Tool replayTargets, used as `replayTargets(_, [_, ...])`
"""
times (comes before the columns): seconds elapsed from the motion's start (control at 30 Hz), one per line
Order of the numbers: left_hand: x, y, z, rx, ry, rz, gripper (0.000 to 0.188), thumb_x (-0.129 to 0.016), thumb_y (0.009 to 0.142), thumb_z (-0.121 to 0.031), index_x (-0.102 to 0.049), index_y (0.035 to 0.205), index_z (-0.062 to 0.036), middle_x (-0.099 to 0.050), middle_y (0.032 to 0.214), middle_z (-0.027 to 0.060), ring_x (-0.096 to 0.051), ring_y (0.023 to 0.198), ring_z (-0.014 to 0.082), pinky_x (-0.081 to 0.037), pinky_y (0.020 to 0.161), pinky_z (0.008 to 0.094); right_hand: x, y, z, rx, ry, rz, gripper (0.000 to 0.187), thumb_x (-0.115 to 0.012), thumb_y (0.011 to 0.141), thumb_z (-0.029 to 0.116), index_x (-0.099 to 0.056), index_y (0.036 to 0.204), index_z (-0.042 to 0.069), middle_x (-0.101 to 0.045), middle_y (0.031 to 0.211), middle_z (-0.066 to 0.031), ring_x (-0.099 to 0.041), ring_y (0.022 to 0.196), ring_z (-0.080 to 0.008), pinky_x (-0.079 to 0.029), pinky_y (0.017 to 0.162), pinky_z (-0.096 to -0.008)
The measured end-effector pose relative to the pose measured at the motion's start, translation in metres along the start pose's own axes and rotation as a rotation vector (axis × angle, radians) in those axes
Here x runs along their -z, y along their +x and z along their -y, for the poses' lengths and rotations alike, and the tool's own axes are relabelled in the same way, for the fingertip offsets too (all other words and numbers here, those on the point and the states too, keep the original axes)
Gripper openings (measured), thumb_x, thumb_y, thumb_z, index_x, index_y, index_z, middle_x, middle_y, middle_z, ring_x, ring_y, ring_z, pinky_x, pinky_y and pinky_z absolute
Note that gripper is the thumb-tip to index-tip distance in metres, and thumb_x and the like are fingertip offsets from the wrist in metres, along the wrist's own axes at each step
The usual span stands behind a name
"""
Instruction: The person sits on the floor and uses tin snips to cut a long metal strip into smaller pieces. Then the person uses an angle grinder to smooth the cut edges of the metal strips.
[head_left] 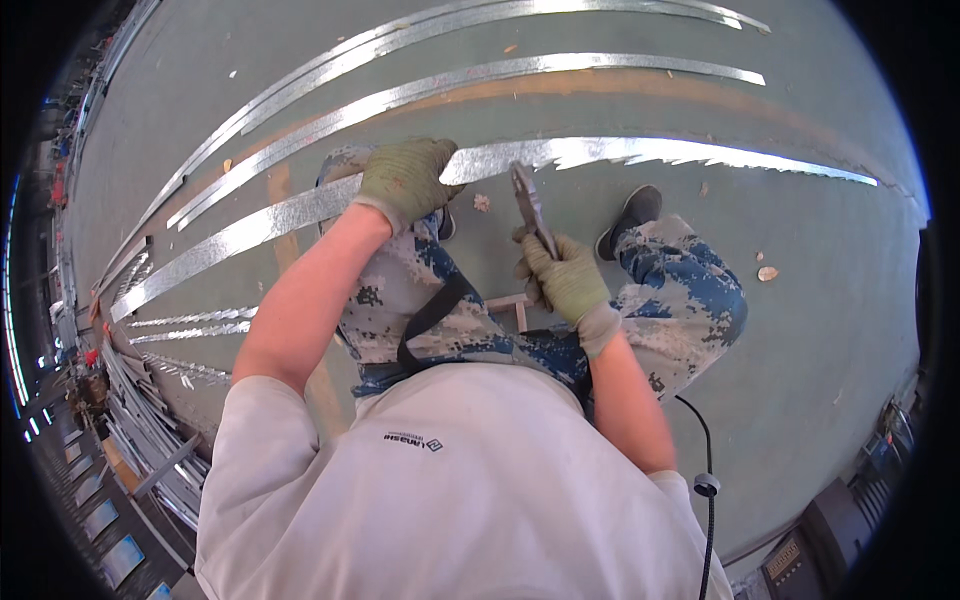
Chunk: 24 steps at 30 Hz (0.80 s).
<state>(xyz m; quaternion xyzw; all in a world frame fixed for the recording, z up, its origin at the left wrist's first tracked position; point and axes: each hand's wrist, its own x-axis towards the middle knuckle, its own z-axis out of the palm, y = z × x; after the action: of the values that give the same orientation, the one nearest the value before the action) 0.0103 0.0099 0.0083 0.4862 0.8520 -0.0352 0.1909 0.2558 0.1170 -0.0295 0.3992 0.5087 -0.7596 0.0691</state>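
Observation:
A long shiny metal strip (270, 222) runs across in front of me, smooth on the left and cut into a row of jagged teeth along its near edge on the right. My left hand (408, 180), in a greenish work glove, is closed around the strip left of the middle. In my gloved right hand (568, 278) is a pair of pliers (533, 208) with dark handles. Its jaws reach up to the near edge of the strip, where the toothed part begins. Whether they bite the metal I cannot tell.
Beyond lie more long metal strips (450, 85) on the green floor (800, 370). Several toothed strips (200, 330) rest at the left, near a pile of metal profiles (150, 430). A small wooden stool (512, 303) shows between my legs. A black cable (709, 440) hangs at my right.

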Motion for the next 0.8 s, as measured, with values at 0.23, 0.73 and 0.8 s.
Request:
replayTargets(0.23, [0.001, -0.001, 0.001, -0.028, 0.007, 0.023, 0.062, -0.074, 0.090, -0.043, -0.061, 0.137, -0.0054, -0.071, 0.123, 0.0199, -0.067, 0.118, 0.0376, -0.052, 0.100, 0.0489, -0.006, 0.003, 0.007, -0.011, -0.044, 0.037, 0.035, -0.066, 0.107, 0.035, -0.070, 0.129, 0.007, -0.070, 0.085, -0.0036, -0.060, 0.059, -0.0087, -0.047, 0.050, -0.0267])
replayTargets(0.73, [0.013, -0.025, 0.017, 0.012, 0.122, -0.042, 0.052, -0.076, 0.088, -0.044, -0.070, 0.129, -0.0135, -0.074, 0.116, 0.0139, -0.065, 0.118, 0.0355, -0.050, 0.103, 0.0510, -0.025, 0.011, -0.029, 0.049, -0.077, 0.106, 0.036, -0.063, 0.109, 0.034, -0.064, 0.134, 0.008, -0.073, 0.099, -0.0027, -0.062, 0.072, -0.0093, -0.048, 0.056, -0.0265])
replayTargets(0.8, [0.015, -0.019, 0.013, 0.000, 0.051, -0.012, 0.050, -0.075, 0.089, -0.043, -0.070, 0.127, -0.0119, -0.075, 0.111, 0.0151, -0.067, 0.113, 0.0366, -0.052, 0.098, 0.0506, -0.027, 0.010, -0.026, 0.061, -0.151, 0.076, 0.037, -0.063, 0.109, 0.034, -0.063, 0.136, 0.009, -0.073, 0.101, -0.0024, -0.062, 0.073, -0.0092, -0.048, 0.055, -0.0259])
